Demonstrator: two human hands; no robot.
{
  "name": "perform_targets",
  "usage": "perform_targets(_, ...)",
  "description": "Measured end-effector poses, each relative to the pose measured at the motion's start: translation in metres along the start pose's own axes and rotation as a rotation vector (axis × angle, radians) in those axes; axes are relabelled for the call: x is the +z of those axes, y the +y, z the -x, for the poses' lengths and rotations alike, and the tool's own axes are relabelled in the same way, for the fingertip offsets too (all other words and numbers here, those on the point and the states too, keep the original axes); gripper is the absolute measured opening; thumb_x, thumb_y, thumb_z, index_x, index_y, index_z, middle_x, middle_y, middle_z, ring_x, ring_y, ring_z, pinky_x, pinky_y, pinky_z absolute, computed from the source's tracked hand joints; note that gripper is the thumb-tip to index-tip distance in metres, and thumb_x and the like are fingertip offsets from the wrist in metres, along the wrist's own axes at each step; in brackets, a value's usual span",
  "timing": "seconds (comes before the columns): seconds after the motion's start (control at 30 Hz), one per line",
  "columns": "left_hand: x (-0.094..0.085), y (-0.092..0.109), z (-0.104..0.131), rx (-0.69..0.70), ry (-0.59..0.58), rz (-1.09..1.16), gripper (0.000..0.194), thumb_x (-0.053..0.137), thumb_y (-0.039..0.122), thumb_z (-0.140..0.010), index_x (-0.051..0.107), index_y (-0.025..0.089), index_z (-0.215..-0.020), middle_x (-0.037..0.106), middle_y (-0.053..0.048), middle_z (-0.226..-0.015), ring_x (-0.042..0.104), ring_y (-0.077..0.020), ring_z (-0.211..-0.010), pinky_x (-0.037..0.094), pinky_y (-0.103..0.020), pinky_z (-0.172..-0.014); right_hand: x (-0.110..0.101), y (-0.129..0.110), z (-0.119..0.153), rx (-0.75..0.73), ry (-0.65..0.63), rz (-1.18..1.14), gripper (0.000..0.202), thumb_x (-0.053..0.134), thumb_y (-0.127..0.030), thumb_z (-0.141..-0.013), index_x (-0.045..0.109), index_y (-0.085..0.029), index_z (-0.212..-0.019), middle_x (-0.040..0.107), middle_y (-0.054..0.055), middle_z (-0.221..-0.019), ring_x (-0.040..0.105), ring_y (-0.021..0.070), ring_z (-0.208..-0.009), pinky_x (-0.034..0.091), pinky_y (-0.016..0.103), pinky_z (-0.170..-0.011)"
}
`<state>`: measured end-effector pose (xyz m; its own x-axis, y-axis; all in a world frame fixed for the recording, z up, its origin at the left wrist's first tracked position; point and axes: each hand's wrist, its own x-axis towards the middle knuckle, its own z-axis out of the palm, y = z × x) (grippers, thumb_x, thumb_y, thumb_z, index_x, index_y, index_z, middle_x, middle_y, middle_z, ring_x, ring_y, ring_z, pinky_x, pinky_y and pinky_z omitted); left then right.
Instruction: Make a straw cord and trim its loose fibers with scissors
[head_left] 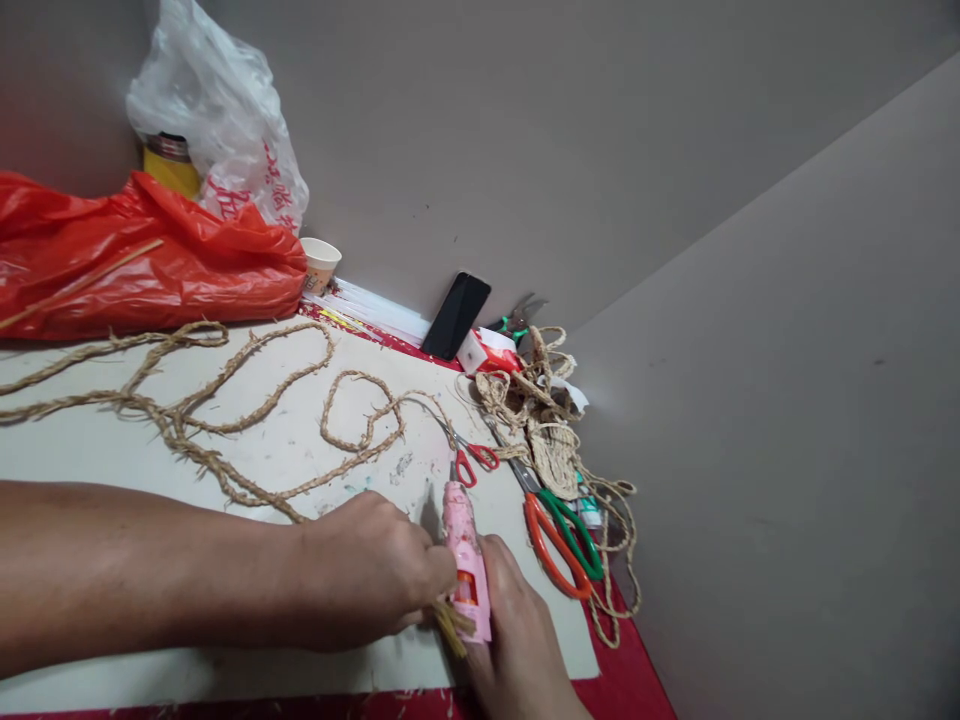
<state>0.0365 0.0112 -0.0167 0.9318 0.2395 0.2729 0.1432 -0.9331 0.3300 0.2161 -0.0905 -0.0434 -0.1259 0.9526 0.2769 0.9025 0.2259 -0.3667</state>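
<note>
My right hand (517, 630) is wrapped round the grip of a pink glue gun (466, 560), whose nozzle points away from me. Close against the gun's left side, my left hand (379, 565) is closed. A short bundle of straw strands (450, 628) sticks out beside its thumb, over the lower end of the gun. A long braided straw rope (217, 465) lies in loose loops beyond my left forearm, and part of it is hidden behind that arm. Small red-handled scissors (474, 462) lie just past the nozzle. Large scissors (559, 540) with orange and green handles lie to the right.
A white board (262, 350) covers the red table. Along the back are a red plastic bag (150, 260), a paper cup (321, 262), white glue sticks (375, 312), and a phone (457, 316) leaning on the wall. Coiled pale rope (553, 455) and pliers (517, 322) lie at the right.
</note>
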Motion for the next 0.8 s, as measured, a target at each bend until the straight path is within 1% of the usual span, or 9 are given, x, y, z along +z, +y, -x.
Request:
perform_targets(0.1, -0.008, 0.004, -0.003, -0.111, -0.045, 0.252, 0.006, 0.055, 0.019, -0.074, 0.056, 0.019, -0.068, 0.063, 0.001, -0.062, 0.052, -0.0117, -0.052, 0.032, -0.022, -0.048, -0.002, 0.000, 0.000, 0.022, -0.010, -0.097, 0.011, 0.047, -0.021, -0.085, 0.050, -0.021, -0.095, 0.054, 0.002, -0.079, 0.055, 0.0170, -0.065, 0.046, 0.026, -0.055)
perform_targets(0.17, -0.013, 0.004, -0.007, -0.286, -0.079, 0.456, 0.014, 0.054, 0.021, -0.072, 0.051, 0.019, -0.059, 0.055, 0.004, -0.054, 0.046, -0.0090, -0.048, 0.032, -0.020, -0.047, -0.007, 0.000, -0.002, 0.081, 0.004, -0.189, 0.008, 0.046, -0.023, -0.087, 0.052, -0.021, -0.092, 0.056, 0.002, -0.078, 0.055, 0.0159, -0.064, 0.046, 0.025, -0.056)
perform_targets(0.27, -0.015, -0.003, -0.012, -0.569, -0.151, 0.714, 0.017, 0.057, 0.028, -0.066, 0.045, 0.019, -0.057, 0.043, 0.006, -0.048, 0.041, -0.0087, -0.045, 0.029, -0.019, -0.042, -0.018, 0.001, -0.005, 0.276, 0.040, -0.289, 0.012, 0.052, -0.032, -0.087, 0.055, -0.020, -0.089, 0.061, 0.002, -0.075, 0.058, 0.0154, -0.064, 0.048, 0.024, -0.059)
perform_targets(0.33, -0.013, -0.014, -0.015, -0.676, -0.171, 0.858, 0.015, 0.060, 0.028, -0.062, 0.048, 0.020, -0.064, 0.044, 0.007, -0.050, 0.042, -0.0090, -0.046, 0.030, -0.019, -0.041, -0.025, 0.002, -0.007, 0.407, 0.060, -0.324, 0.021, 0.054, -0.039, -0.086, 0.059, -0.019, -0.093, 0.065, 0.004, -0.081, 0.061, 0.0168, -0.071, 0.050, 0.023, -0.065)
perform_targets(0.4, -0.009, -0.026, -0.016, -0.719, -0.136, 0.988, 0.019, 0.062, 0.025, -0.059, 0.050, 0.019, -0.073, 0.047, 0.008, -0.053, 0.042, -0.0080, -0.046, 0.031, -0.018, -0.041, -0.031, 0.005, -0.009, 0.464, 0.066, -0.337, 0.029, 0.054, -0.044, -0.086, 0.061, -0.019, -0.099, 0.068, 0.006, -0.090, 0.063, 0.0183, -0.079, 0.052, 0.024, -0.070)
perform_targets(0.5, -0.002, -0.041, -0.015, -0.751, -0.060, 1.176, 0.027, 0.062, 0.018, -0.057, 0.050, 0.018, -0.081, 0.046, 0.010, -0.053, 0.040, -0.0061, -0.044, 0.032, -0.017, -0.042, -0.040, 0.012, -0.010, 0.435, 0.079, -0.298, 0.040, 0.055, -0.047, -0.084, 0.060, -0.019, -0.112, 0.066, 0.010, -0.107, 0.063, 0.0221, -0.093, 0.053, 0.027, -0.074)
perform_targets(0.6, 0.001, -0.049, -0.014, -0.806, -0.076, 1.324, 0.028, 0.059, 0.014, -0.060, 0.048, 0.017, -0.085, 0.049, 0.009, -0.052, 0.044, -0.0072, -0.042, 0.041, -0.021, -0.046, -0.056, 0.024, -0.003, 0.443, 0.056, -0.263, 0.057, 0.059, -0.049, -0.079, 0.052, -0.019, -0.128, 0.058, 0.013, -0.126, 0.062, 0.0263, -0.101, 0.054, 0.028, -0.072)
perform_targets(0.7, -0.006, -0.055, -0.016, -0.825, -0.047, 1.353, 0.023, 0.055, 0.014, -0.066, 0.048, 0.017, -0.088, 0.053, 0.005, -0.053, 0.048, -0.0091, -0.043, 0.044, -0.024, -0.048, -0.077, 0.045, 0.012, 0.524, 0.081, -0.233, 0.057, 0.062, -0.052, -0.074, 0.058, -0.018, -0.119, 0.065, 0.012, -0.116, 0.065, 0.0271, -0.095, 0.054, 0.027, -0.070)
perform_targets(0.8, -0.028, -0.065, -0.018, -0.771, 0.108, 1.220, 0.019, 0.055, 0.021, -0.071, 0.052, 0.016, -0.089, 0.054, 0.004, -0.054, 0.050, -0.0097, -0.046, 0.042, -0.023, -0.049, -0.096, 0.072, 0.028, 0.575, 0.096, -0.132, 0.051, 0.067, -0.053, -0.066, 0.064, -0.018, -0.103, 0.072, 0.009, -0.097, 0.067, 0.0257, -0.084, 0.054, 0.027, -0.070)
